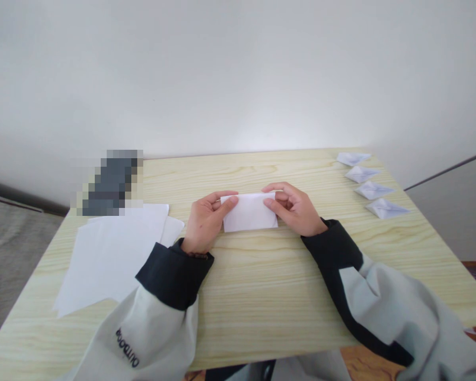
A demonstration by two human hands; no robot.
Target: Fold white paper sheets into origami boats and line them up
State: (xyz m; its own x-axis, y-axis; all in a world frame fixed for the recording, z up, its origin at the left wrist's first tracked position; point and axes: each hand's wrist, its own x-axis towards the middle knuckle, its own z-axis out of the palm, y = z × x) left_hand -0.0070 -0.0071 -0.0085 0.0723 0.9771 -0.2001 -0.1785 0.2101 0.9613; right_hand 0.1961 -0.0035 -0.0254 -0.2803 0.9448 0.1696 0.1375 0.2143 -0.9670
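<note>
A folded white paper (249, 213) lies flat on the light wooden table (262, 296), near its middle. My left hand (206, 219) pinches the paper's upper left corner between thumb and forefinger. My right hand (295, 207) pinches the upper right corner the same way. Both hands rest on the tabletop, and their sleeves are grey with black cuffs.
A loose stack of white sheets (111, 254) lies at the left of the table. A blurred dark object (111, 182) sits at the back left. Several folded paper boats (371, 189) stand in a row along the right edge. A white wall rises behind the table.
</note>
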